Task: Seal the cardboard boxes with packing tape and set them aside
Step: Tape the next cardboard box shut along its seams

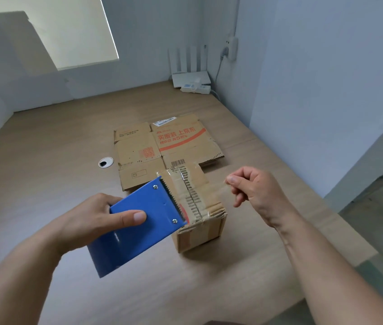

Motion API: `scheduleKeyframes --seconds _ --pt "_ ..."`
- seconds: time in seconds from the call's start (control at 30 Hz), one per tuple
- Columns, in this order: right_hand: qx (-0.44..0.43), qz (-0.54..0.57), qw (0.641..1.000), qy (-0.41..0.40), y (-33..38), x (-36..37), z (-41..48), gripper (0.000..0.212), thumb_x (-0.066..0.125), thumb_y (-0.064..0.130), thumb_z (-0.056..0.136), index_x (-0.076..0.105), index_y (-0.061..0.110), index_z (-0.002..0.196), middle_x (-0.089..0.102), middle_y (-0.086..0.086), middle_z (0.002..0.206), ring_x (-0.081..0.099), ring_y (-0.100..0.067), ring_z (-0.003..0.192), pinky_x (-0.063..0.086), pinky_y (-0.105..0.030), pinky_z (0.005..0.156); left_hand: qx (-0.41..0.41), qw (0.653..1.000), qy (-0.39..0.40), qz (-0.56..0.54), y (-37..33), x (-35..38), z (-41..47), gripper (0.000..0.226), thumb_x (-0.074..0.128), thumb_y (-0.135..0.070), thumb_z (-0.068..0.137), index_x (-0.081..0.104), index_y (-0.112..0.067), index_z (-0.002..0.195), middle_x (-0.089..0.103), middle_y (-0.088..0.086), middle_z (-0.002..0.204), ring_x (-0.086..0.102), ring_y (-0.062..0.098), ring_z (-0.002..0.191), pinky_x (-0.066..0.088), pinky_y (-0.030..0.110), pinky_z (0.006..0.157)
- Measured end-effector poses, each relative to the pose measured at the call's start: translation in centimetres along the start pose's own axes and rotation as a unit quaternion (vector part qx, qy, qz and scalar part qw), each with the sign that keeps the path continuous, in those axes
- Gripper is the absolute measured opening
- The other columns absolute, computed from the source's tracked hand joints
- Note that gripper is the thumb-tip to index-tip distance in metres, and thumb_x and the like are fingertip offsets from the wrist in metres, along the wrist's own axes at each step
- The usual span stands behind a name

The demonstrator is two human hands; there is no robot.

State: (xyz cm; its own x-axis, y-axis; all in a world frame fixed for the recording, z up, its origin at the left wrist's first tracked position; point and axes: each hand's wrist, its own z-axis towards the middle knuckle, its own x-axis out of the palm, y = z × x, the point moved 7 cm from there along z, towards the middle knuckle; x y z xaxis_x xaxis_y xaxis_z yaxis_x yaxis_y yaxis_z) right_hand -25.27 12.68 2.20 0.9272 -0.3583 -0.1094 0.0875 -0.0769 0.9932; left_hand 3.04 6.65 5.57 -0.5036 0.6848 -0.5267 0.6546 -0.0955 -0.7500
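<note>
Dispenser (143, 238) held by left hand (87, 219) overlaps box (206, 231).

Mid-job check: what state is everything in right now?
Left hand: grips the blue tape dispenser.
Right hand: fingers curled, seems to pinch the clear tape.
Small box: upright, flaps closed, tape across its top seam.
Flattened boxes: lying flat, unassembled.
Router: antennas upright.
</note>
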Motion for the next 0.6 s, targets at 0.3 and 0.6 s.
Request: scheduleKeyframes --seconds 0.3,0.6 --pt "0.074 -0.017 0.996 -0.043 -7.0 -1.4 -0.6 0.019 0.062 0.006 0.089 0.06 0.006 0.071 0.052 0.0 0.053 0.047 -0.01 0.04 0.052 -0.029 0.049 -0.127 0.985 0.009 0.116 5.2 0.1 1.0 0.109 0.05 -0.099 0.009 0.072 -0.016 0.076 0.071 -0.001 0.068 0.067 0.019 0.065 0.04 0.029 0.063" --pt "0.077 -0.064 0.992 -0.074 -11.1 -1.8 0.3 0.022 0.063 0.009 0.09 0.057 0.009 0.068 0.053 -0.001 0.056 0.046 -0.007 0.04 0.047 -0.028 0.049 -0.157 0.979 0.008 0.132 7.3 2.6 3.2 0.09 0.05 -0.089 0.029 0.07 -0.016 0.078 0.071 0.001 0.073 0.065 0.018 0.069 0.039 0.027 0.062"
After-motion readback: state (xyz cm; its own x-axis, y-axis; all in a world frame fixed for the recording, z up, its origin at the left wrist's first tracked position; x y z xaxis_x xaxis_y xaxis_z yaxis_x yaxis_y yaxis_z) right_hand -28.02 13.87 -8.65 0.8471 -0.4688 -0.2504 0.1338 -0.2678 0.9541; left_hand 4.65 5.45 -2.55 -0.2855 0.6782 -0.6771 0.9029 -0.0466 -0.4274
